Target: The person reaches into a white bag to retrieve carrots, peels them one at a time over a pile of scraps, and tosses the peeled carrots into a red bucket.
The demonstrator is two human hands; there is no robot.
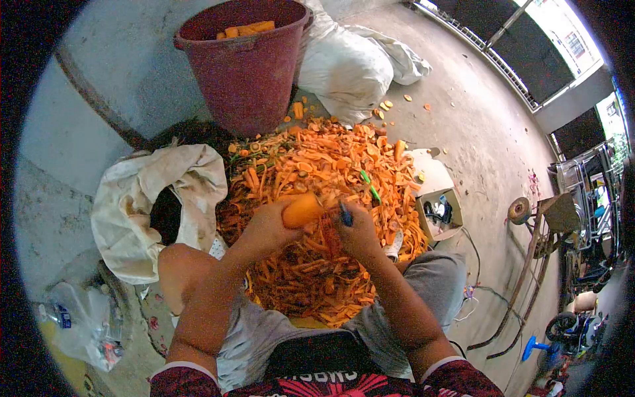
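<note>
My left hand (266, 228) is closed around a thick orange carrot (302, 210), its far end pointing to the right. Close beside it, my right hand (361, 233) grips a dark blue-handled peeler (346, 214); its blade is blurred and cannot be made out. Both hands are above a large heap of carrot peelings (311, 284) mixed with cut carrot ends, between my legs. A thin tool with a bright green handle (370, 184) lies on the heap beyond my right hand.
Behind the heap stands a maroon bucket (241, 79) with carrots (246, 30) inside. White sacks (347, 66) lean beside it. An open sack (198, 165) lies at left, above a plastic bag (86, 331). To the right are a small cardboard box (444, 221), cables and a hand trolley (529, 264).
</note>
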